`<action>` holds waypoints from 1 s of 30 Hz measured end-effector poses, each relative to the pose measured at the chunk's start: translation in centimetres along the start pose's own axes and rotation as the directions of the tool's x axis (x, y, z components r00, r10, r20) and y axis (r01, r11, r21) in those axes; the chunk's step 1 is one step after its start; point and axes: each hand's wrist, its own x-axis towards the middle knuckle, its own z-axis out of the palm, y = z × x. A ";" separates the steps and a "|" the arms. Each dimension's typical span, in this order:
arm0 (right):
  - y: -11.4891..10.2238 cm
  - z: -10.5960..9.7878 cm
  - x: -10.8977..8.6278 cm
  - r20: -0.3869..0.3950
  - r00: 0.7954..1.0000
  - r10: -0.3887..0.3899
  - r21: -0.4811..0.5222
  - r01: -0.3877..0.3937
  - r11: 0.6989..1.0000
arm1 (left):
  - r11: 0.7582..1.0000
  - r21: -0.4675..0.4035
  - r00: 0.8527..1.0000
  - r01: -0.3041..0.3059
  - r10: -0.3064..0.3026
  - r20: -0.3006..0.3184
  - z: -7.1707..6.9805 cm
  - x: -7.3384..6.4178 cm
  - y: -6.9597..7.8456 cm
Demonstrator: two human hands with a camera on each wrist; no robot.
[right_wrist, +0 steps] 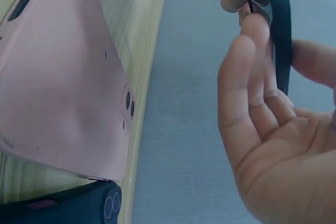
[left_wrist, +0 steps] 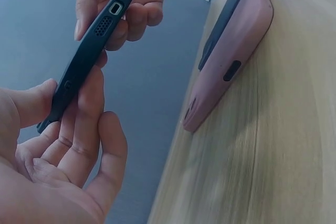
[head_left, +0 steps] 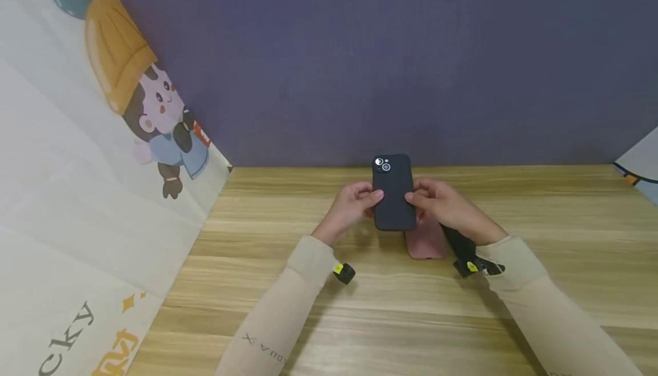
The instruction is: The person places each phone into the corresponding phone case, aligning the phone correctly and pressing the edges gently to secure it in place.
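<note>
A phone in a black case (head_left: 393, 193) is held up above the wooden table, its back and two round camera lenses facing me in the head view. My left hand (head_left: 354, 207) pinches its left edge, thumb on the back and fingers behind. On the opposite edge, my right hand (head_left: 444, 204) grips it the same way. The left wrist view shows the black case's (left_wrist: 86, 56) bottom end, with a port opening and speaker holes. Below the right hand, a phone in a pink case (head_left: 425, 240) lies on the table. Its camera openings show in the right wrist view.
Beside the pink case lies another dark-cased phone (right_wrist: 68, 203), partly under the right forearm in the head view. A dark blue-grey panel (head_left: 390, 67) rises behind the wooden table (head_left: 247, 273). At the left hangs a white sheet (head_left: 61, 204) with a cartoon figure.
</note>
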 end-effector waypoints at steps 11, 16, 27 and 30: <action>0.1 0.0 -0.1 -0.049 0.999 -0.016 0.013 0.017 1.000 | 1.000 0.009 1.000 -0.009 0.008 0.026 0.3 0.0 -0.1; 0.4 0.0 0.0 -0.057 0.998 -0.005 0.014 0.006 1.000 | 0.999 0.031 0.999 -0.015 0.014 0.031 0.4 0.0 -0.1; 0.5 0.1 0.1 -0.063 0.998 -0.006 0.009 0.006 1.000 | 0.998 0.061 0.999 -0.001 -0.003 0.054 0.2 -0.1 0.0; 0.5 0.2 0.1 -0.062 0.998 -0.009 0.011 0.010 1.000 | 0.998 0.063 0.998 0.007 -0.010 0.055 0.2 0.0 0.1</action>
